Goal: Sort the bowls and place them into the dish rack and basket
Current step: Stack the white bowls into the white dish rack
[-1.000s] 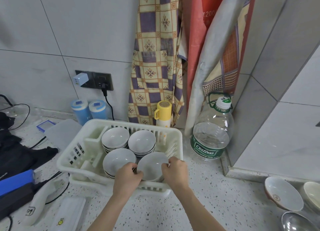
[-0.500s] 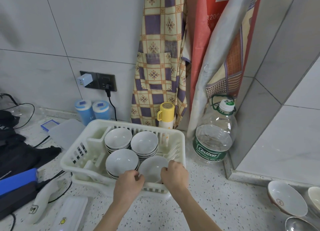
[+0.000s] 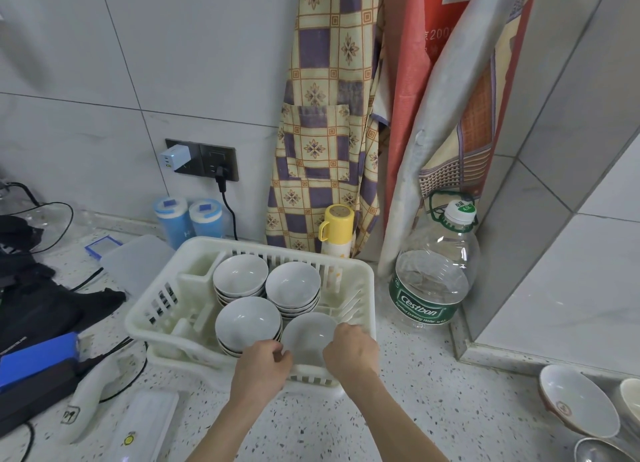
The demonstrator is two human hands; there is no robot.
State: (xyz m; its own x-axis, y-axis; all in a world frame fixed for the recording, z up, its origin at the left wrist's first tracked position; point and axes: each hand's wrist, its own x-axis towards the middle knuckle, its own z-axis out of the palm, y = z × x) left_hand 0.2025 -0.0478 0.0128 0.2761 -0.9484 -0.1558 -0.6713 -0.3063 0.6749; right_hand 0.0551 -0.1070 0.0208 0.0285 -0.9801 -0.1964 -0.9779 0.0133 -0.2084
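Head view showed the left hand (image 3: 261, 364) and right hand (image 3: 351, 352) pinching opposite rims of a white bowl (image 3: 306, 333) in the dish rack (image 3: 367, 288). Glazed ceramic looked slippery and breakable; rims seemed the safest hold. Behind it sat the bowl stacks (image 3: 266, 285).

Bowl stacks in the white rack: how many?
4: back-left stack, back-right stack, front-left stack, front-right bowl held by both hands; bowls beneath it may be hidden.

Four bowl stacks (image 3: 247, 323) in one dish rack (image 3: 367, 288) beyond your two hands (image 3: 263, 364); two blue canisters (image 3: 188, 219), one water bottle (image 3: 436, 274), one yellow flask (image 3: 336, 229).
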